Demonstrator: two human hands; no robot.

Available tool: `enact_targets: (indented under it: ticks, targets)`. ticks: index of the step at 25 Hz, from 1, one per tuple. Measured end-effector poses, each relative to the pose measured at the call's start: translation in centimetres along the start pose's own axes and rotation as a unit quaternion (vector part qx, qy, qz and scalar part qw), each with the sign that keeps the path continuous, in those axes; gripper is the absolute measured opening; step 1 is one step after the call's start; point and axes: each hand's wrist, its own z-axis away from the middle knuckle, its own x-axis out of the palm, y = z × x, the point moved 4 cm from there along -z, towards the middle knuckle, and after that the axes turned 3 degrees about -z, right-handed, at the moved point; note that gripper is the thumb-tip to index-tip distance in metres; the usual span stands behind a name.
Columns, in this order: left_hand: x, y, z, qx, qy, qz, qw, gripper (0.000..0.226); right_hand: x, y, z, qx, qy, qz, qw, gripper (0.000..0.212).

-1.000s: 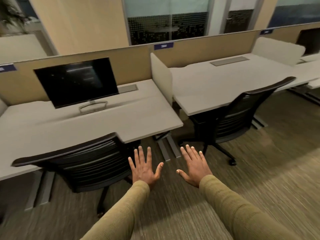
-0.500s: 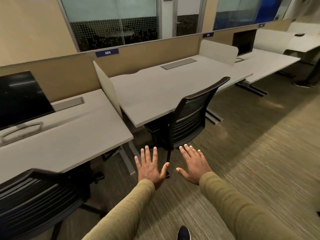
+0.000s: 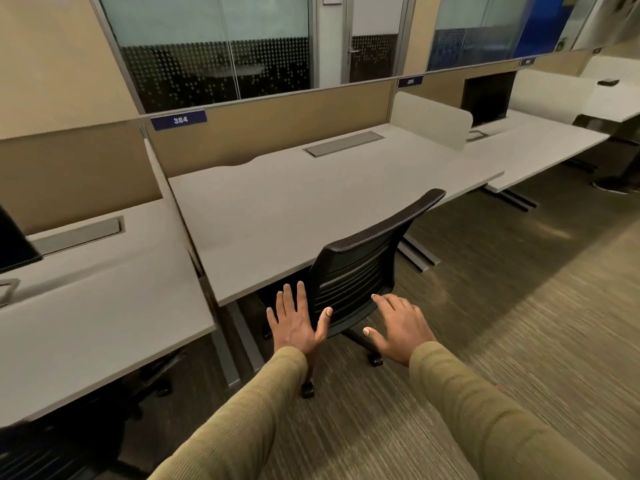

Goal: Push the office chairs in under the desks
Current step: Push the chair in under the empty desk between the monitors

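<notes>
Chair (image 3: pixel 360 271), black with a slatted back, stands at the front edge of the tabletop (image 3: pixel 294 209) marked 384, seat partly under it, back turned askew. Both hands hover just short of the chair back: left hand (image 3: pixel 296 323) with fingers spread apart, right hand (image 3: pixel 398 327) with fingers loosely together, both empty.

a black mesh-back chair (image 3: pixel 360 271) stands on castors at the front edge of the pale grey desk (image 3: pixel 311 195), backrest turned askew, seat partly under the top. the desk is bare.
</notes>
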Motion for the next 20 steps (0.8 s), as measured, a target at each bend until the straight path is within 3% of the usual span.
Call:
enact_targets:
  ticks: [8, 12, 16, 20]
  targets:
    - [-2.7, 9.4, -7.3, -0.049, 0.138, 0.133, 0.980, 0.084, -7.3, 8.8, -8.8, -0.052, 0.150, -0.012, 0.987, 0.062]
    - [-2.7, 13.7, -10.3, -0.072, 0.118, 0.022, 0.990, 0.065, -9.5, 12.5, -12.9, -0.109, 0.097, -0.004, 0.989, 0.069]
    - [-1.1, 16.6, -11.7, -0.117, 0.069, -0.053, 0.989, 0.067, -9.9, 15.6, -15.7, -0.131, -0.001, 0.027, 0.991, 0.081]
    - [-0.3, 17.9, -13.6, -0.173, 0.045, -0.088, 0.980, 0.069, -9.6, 17.0, -18.6, -0.167, -0.045, 0.033, 0.984, 0.085]
